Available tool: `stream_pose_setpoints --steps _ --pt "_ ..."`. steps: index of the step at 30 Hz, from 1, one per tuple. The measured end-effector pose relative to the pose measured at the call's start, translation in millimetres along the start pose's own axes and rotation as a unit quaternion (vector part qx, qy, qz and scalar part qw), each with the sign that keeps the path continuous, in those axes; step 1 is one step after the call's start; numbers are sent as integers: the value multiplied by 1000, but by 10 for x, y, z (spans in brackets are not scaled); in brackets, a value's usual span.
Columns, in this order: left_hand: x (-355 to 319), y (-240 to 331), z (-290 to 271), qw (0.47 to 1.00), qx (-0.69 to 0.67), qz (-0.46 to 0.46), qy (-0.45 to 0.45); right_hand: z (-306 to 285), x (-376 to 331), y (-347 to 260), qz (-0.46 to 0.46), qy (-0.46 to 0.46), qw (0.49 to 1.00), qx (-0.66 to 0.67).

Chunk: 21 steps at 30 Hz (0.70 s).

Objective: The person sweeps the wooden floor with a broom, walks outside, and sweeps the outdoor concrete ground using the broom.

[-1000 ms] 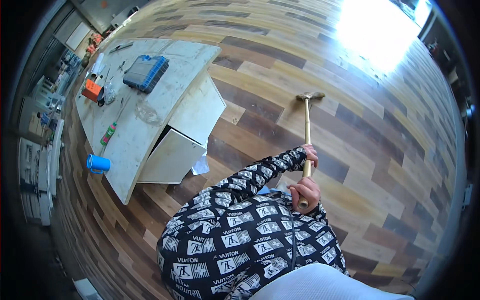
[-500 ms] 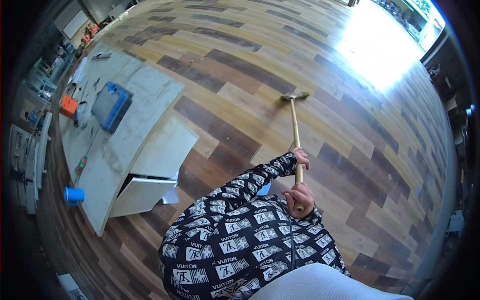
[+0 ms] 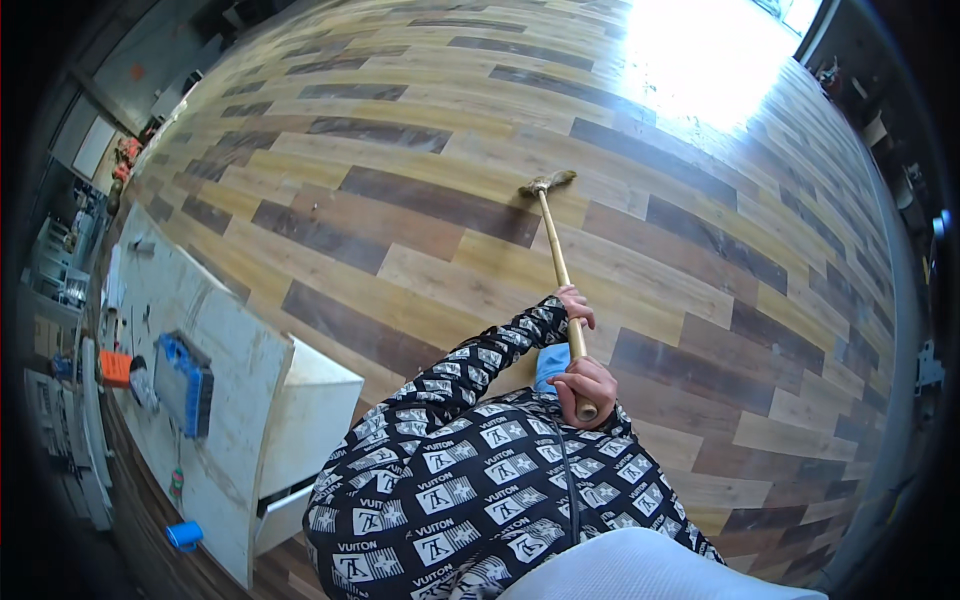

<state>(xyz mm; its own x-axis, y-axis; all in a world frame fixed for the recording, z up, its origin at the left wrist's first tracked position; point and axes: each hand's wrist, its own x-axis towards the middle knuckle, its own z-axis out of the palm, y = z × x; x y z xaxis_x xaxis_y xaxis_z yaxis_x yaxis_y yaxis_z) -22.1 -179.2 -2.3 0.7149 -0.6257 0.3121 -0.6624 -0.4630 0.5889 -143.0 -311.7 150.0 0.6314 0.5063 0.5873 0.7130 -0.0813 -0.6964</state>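
Observation:
A broom point(image 3: 551, 230) with a long pale wooden handle slants away from me, its brownish head point(image 3: 548, 183) resting on the plank floor point(image 3: 420, 270). Farther up the handle, my left hand point(image 3: 575, 304) is wrapped round the wood. Close to my body, my right hand point(image 3: 586, 388) grips the handle near its end, which sticks out below the fingers. Both hands are closed, the left one ahead of the right. The bristles are too small to make out clearly.
A pale workbench point(image 3: 225, 400) stands at the left, with a blue-edged case point(image 3: 185, 385), an orange box point(image 3: 115, 368) and a green-handled tool point(image 3: 177, 483) on it. A blue mug point(image 3: 184, 536) is at its near edge. Bright glare point(image 3: 700, 60) covers the far floor.
My view has shifted, and the workbench now sits lower and farther left. The broom head and both hands appear a little farther left. More of my blue trouser leg shows. Both hands keep their hold.

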Motion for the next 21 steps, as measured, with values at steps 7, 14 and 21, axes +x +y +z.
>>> stream_pose_setpoints --steps 7,14,21 --pt "-99 -171 -11 994 -5 76 81 155 121 17 2 8 1000 -18" --pt "-24 -154 48 987 9 124 103 207 91 19 -47 10 998 -34" --pt "398 207 160 989 -15 111 99 -176 70 -3 -124 30 991 -44"
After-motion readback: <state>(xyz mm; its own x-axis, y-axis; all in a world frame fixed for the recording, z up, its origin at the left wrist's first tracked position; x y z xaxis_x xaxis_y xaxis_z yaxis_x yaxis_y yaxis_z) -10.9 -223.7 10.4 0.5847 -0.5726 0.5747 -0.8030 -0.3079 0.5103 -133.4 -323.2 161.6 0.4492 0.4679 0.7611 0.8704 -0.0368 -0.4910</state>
